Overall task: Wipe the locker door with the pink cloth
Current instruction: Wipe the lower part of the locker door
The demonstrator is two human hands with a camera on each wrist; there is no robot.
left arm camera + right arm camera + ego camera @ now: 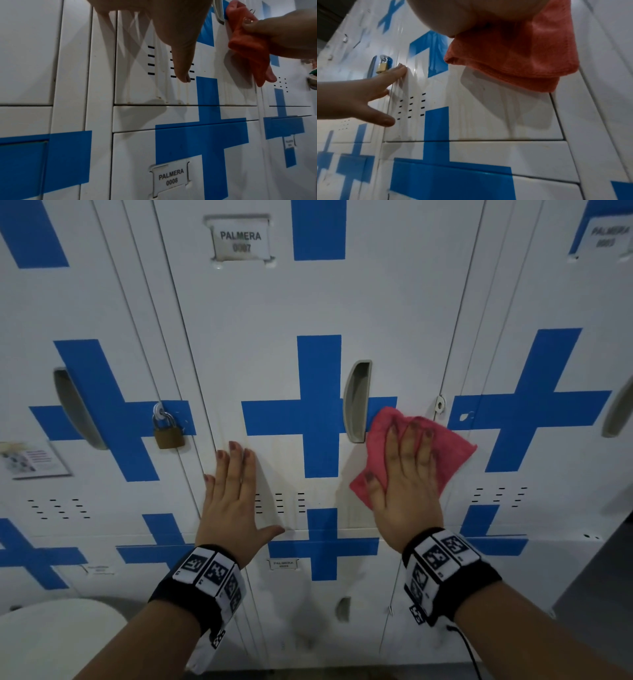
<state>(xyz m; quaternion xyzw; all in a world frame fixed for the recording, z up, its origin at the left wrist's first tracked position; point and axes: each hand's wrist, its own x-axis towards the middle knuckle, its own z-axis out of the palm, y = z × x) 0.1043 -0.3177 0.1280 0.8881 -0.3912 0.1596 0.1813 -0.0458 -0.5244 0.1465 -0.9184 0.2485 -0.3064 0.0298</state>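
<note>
Pressing the cloth [452,446] flat on the door [274,320], just right of its handle [356,402].

The right hand [407,477] lies on the cloth with fingers [409,443] straight and together, palm down, the cloth spread beneath them and a folded edge hanging below the palm in the right wrist view. The left hand [233,498] rests open on the door's left edge, fingers straight, thumb spread toward the vent slots [279,503]. Pale drip streaks run down the door below the slots. A blue cross [318,412] marks the door; a label [239,239] reading PALMERA sits above. The locker to the left carries a brass padlock [168,433].
</note>
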